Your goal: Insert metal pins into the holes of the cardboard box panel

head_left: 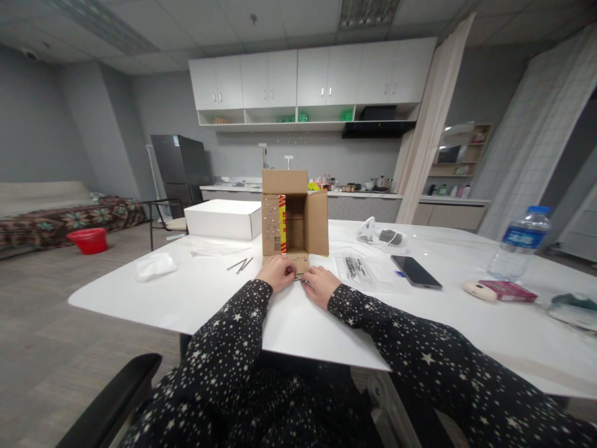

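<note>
An open cardboard box (318,223) stands on the white table, its opening facing me and its flaps spread. Small pale round spots dot its left flap (271,221), and a few more show on the lower flap (301,264). At the near edge of that lower flap, my left hand (278,274) is closed with its fingers curled. My right hand (321,286) is beside it, fingertips pressed together and pointing toward the left one. A small shiny metallic piece (299,278) shows between the fingertips of both hands; its kind is too small to tell.
Left of the box are a white box (224,219), thin metal rods (243,266) and a crumpled tissue (156,266). To the right lie a clear plastic case (368,274) with small dark parts, a phone (416,272), a red packet (510,291) and a water bottle (520,242).
</note>
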A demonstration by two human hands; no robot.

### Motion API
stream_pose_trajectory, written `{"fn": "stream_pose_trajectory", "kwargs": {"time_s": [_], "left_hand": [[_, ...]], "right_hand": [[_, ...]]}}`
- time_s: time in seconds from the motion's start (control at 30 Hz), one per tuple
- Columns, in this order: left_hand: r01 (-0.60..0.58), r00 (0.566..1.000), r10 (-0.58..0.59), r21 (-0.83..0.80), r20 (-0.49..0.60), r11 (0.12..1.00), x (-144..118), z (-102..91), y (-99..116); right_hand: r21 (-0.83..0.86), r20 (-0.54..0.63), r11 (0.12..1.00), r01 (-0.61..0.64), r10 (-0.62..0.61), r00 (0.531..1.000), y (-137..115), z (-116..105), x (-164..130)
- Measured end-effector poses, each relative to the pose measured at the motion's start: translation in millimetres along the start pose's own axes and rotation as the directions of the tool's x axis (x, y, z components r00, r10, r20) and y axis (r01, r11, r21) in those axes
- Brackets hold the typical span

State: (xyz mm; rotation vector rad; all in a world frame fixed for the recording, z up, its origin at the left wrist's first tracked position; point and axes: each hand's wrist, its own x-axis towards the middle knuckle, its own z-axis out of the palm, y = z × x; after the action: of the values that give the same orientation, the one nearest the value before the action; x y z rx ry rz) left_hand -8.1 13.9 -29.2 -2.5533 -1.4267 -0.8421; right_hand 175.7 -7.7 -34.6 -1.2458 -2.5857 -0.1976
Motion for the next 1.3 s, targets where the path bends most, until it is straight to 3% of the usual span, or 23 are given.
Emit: {"fn": "stream_pose_trajectory", "kwargs": {"time_s": [1.07, 1.3], "left_hand": [[0.007, 0.999, -0.005, -0.056, 0.038, 0.998, -2.3, -2.6, 5.6], [0.098, 0.994, -0.095, 0.042, -0.061, 0.994, -2.0, -3.3, 3.9]], "right_hand": [[-0.003, 0.013, 1.0, -0.001, 0.001, 1.0, -0.5, -0.7, 0.1], [0.003, 0.011, 1.0, -0.002, 0.002, 1.0, -0.3, -0.9, 0.0]]}}
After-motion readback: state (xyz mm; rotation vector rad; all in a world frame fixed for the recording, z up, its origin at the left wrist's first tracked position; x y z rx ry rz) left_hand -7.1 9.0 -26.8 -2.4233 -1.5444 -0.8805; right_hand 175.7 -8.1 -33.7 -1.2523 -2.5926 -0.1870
